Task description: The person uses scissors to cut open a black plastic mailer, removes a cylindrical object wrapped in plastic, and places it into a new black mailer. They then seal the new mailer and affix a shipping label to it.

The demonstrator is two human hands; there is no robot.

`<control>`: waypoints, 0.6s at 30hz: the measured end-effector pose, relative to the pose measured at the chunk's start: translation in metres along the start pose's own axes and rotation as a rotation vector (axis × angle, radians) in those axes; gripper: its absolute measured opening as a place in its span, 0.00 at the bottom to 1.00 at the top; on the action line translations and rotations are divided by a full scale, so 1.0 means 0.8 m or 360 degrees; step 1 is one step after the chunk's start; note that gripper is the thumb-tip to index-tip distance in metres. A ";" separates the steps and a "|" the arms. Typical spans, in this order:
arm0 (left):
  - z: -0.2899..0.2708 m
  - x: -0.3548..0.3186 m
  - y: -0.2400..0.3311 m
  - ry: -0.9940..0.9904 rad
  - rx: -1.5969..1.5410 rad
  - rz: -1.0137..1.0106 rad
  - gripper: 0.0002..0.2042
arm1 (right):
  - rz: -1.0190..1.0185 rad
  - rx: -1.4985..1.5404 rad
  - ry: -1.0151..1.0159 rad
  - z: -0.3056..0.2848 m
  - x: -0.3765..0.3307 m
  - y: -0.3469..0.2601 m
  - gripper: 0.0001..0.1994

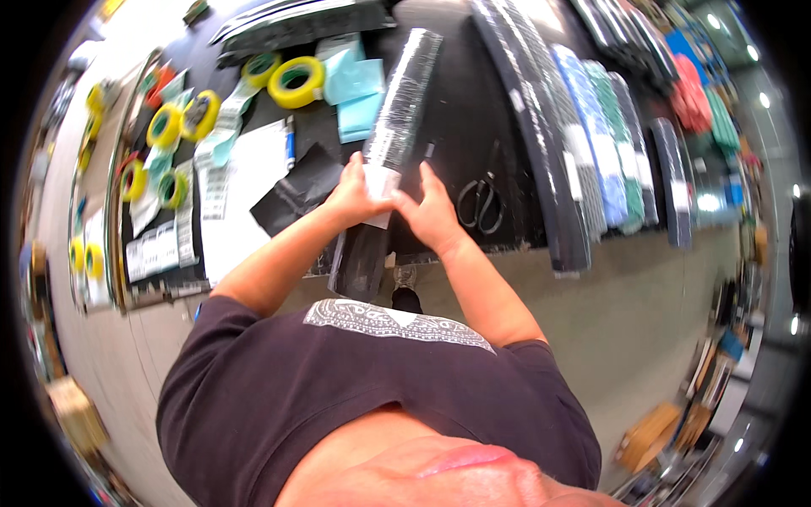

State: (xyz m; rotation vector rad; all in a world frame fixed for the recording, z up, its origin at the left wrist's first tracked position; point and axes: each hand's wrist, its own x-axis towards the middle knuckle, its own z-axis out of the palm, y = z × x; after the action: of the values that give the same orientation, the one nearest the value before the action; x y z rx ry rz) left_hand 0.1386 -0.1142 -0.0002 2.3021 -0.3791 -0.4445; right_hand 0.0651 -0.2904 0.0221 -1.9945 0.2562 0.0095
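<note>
Here both hands, left hand [355, 196] and right hand [431, 211], pinch a white label [379, 184] flat against the plastic-wrapped black roll [397, 127], steadying it on the table [473, 110].

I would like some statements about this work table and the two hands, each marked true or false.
1. Both hands, the left hand and the right hand, hold the long black roll wrapped in clear plastic film. True.
2. A white paper label sits on the roll between the hands. True.
3. The black metal scissors are in the right hand. False: they lie on the dark table, right of that hand.
4. The yellow rolls of tape lie right of the scissors. False: they lie on the left.
</note>
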 end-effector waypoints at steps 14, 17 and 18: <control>0.013 -0.065 0.152 0.1003 0.0460 0.1350 0.50 | 0.0965 -0.0337 0.0427 -0.142 -0.359 0.175 0.31; 0.094 -0.089 0.290 0.0872 0.0082 0.1895 0.27 | 0.1061 -0.0282 0.0609 -0.199 -0.427 0.232 0.31; 0.133 -0.095 0.322 0.0698 0.0021 0.2123 0.18 | 0.0997 -0.0252 0.0703 -0.222 -0.444 0.243 0.29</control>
State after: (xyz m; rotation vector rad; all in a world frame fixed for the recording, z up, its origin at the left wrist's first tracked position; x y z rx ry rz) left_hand -0.0098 -0.3245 0.1317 1.5884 -1.4817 0.7010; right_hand -0.3368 -0.4660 -0.0328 -1.9763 1.1858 -0.0119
